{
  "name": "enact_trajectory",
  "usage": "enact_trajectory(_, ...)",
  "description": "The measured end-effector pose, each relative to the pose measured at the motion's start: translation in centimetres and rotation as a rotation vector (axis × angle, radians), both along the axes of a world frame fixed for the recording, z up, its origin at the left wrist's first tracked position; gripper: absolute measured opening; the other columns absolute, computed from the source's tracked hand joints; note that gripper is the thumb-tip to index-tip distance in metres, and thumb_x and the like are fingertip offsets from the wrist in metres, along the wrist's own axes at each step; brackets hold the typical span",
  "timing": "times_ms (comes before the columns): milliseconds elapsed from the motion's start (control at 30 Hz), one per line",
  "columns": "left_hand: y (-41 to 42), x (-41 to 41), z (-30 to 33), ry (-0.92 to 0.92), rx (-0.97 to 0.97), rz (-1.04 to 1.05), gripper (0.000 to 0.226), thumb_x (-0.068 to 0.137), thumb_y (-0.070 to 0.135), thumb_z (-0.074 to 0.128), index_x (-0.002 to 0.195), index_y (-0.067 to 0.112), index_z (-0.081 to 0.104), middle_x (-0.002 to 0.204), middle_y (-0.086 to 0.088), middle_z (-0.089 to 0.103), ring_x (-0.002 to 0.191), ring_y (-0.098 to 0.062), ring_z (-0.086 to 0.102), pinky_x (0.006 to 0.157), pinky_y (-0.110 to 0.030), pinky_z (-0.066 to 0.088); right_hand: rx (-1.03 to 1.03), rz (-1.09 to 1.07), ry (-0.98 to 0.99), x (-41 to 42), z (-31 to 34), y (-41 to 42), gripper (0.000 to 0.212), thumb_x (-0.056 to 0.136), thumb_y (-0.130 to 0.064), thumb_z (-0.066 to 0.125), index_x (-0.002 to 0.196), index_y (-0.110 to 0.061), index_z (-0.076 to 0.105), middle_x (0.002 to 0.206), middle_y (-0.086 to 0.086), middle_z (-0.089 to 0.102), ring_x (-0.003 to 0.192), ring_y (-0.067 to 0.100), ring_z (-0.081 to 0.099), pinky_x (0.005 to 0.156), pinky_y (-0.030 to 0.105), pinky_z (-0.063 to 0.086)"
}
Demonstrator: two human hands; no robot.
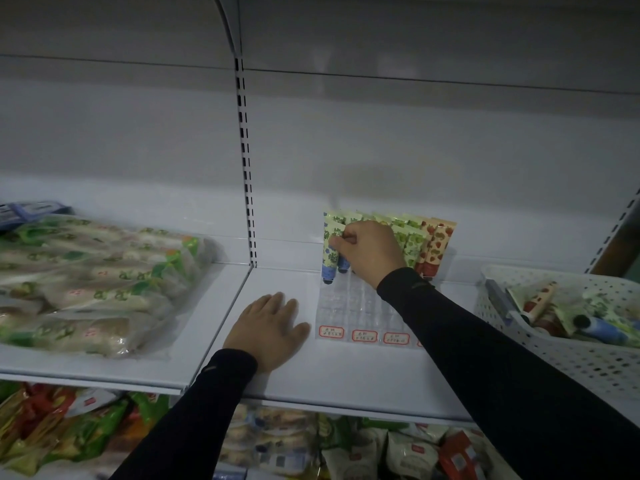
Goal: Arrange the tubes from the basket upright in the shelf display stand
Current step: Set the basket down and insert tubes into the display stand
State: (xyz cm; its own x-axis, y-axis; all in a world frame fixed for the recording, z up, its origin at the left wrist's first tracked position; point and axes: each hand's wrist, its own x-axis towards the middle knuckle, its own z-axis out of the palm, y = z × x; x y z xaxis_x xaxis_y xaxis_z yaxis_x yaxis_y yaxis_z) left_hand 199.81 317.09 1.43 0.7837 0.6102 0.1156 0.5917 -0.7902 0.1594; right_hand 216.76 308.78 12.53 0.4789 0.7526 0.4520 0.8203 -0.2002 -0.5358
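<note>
Head view, right hand: the right hand, right of frame centre, curls its fingers and thumb around a green floral plastic tube with a blue cap, cap down, at the left end of the rows.
Head view, left hand: the left hand, lower centre, lies flat on the white metal shelf with fingers straight and spread, holding nothing, just beside the stand's left edge.
Head view, stand: the clear plastic gridded display stand sits centre right; its back rows hold upright green floral tubes and orange strawberry-print tubes, while the front cells with red-bordered labels appear unfilled.
Head view, basket: the white perforated plastic basket at the right edge holds more tubes lying loose.
Head view, surroundings: clear bagged green-and-white packets fill the shelf at left.
Step in hand: probably seating this tube in a left-column cell.
Doing it well: keep the tube vertical, guide the cap straight into one cell, press lightly until it stands alone, and avoid nudging neighbouring tubes.
</note>
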Motion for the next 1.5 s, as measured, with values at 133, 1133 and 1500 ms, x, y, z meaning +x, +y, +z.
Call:
enact_trajectory(133,0.1,-0.1,-0.2,-0.017,0.009,0.01,0.085,0.075,0.067,0.008,0.134,0.017,0.045,0.145,-0.009,0.042,0.136,-0.024,0.033,0.111,-0.035,0.025,0.007,-0.004,-0.01,-0.1,-0.2,-0.1,0.037,0.093,-0.025,0.062,0.062,-0.007,0.052,0.053,-0.002,0.042,0.049,0.009,0.037,0.045,0.014,0.029)
enact_trajectory(1133,-0.7,-0.3,1.2,-0.067,-0.076,0.052,0.092,0.067,0.069,0.009,0.122,0.011,0.056,0.132,-0.01,0.053,0.126,-0.023,0.044,0.105,-0.032,0.032,0.09,0.035,0.032,-0.4,0.6,-3.7,0.026,0.093,-0.035,0.063,0.093,-0.013,0.077,0.091,-0.006,0.074,0.078,0.001,0.062,0.065,0.0,0.041)
enact_trajectory(1500,-5.8,0.6,7.1,-0.513,-0.033,-0.016,0.042,0.098,0.038,0.053,0.134,0.018,0.059,0.139,0.0,0.058,0.128,-0.018,0.051,0.101,-0.023,0.034,0.108,-0.046,-0.173,3.8,2.5,-15.7,0.025,0.093,-0.038,0.061,0.103,-0.019,0.074,0.099,-0.001,0.069,0.086,0.01,0.062,0.082,0.027,0.051)
